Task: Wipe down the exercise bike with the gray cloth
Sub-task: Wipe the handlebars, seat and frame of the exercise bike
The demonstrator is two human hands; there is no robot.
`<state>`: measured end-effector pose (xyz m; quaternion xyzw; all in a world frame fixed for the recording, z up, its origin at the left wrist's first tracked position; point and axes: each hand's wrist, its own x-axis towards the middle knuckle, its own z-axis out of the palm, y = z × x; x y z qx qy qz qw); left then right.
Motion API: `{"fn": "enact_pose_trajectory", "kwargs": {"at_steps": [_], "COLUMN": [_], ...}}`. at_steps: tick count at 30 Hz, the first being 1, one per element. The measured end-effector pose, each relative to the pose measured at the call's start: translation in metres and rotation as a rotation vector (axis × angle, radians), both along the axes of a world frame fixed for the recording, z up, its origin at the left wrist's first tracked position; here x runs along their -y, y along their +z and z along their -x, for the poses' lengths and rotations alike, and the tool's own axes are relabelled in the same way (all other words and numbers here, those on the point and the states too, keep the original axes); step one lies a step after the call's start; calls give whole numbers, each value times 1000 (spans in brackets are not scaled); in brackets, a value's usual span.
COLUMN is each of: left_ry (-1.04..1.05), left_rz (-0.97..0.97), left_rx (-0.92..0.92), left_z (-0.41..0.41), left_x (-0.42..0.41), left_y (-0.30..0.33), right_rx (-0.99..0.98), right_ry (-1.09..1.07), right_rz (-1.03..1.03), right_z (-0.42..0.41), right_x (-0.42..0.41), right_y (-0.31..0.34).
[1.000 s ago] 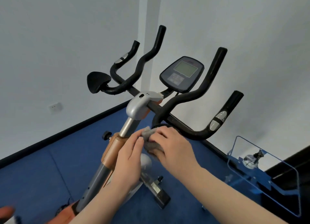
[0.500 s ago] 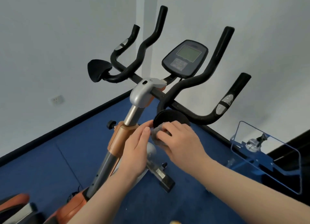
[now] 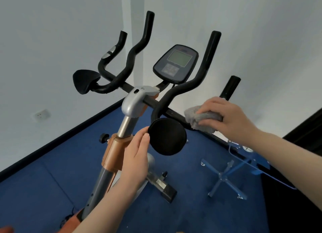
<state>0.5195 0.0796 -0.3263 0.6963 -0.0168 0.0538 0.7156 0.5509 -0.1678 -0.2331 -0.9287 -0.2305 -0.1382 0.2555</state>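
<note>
The exercise bike (image 3: 132, 103) stands before me, with black handlebars, a grey and orange stem and a console (image 3: 176, 62) at the top. My right hand (image 3: 226, 117) presses the gray cloth (image 3: 196, 118) around the right handlebar, where the bar bends up toward its outer grip (image 3: 230, 88). My left hand (image 3: 137, 156) hangs flat with fingers together, its fingertips touching the left edge of the round black elbow pad (image 3: 167, 136). It holds nothing.
A second elbow pad (image 3: 85, 81) sits at the left of the handlebars. A blue stand with a cross-shaped foot (image 3: 226, 175) is on the blue carpet to the right. White walls meet in a corner behind the bike. A dark surface fills the far right.
My right hand has carried the cloth away from my left hand, up and right onto the right handlebar. My left hand stayed beside the round pad and no longer touches the cloth.
</note>
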Motion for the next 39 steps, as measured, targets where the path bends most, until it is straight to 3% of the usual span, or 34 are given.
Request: {"fn": "enact_pose_trajectory", "kwargs": {"at_steps": [3,8,11,16,21,25,31,35,39], "left_ry": [-17,4,39,78,89,80,70,77,133], "left_rz": [0,-29,-47,-10,-87,-97,-108,-112,-262], "left_rx": [-3,-9,-12,15,20,-32,-2,43,162], "left_z": [-4,-7,-5,2,3,-2,2,5,4], "left_x": [10,18,19,24,9,-2,-1,3,14], "left_y": [-1,2,6,3,7,-1,3,12,20], "right_rx": [-25,-292,-356,-291,-363,-126,4,-39,-158], "right_ry": [-140,-205,-239,-332,-331,-283,-157,-228,-371], "right_rz": [-267,-139,-237,-341,-128,-217,37,-29,-155], "right_z": [-8,-30,-21,23,43,11,-15,-9,11], "right_x": [-28,-92,-84,-79,-49,-59,-117,-94,-75], "right_y": [-5,-43,-49,-56,-44,-32,-48,-46,-47]}}
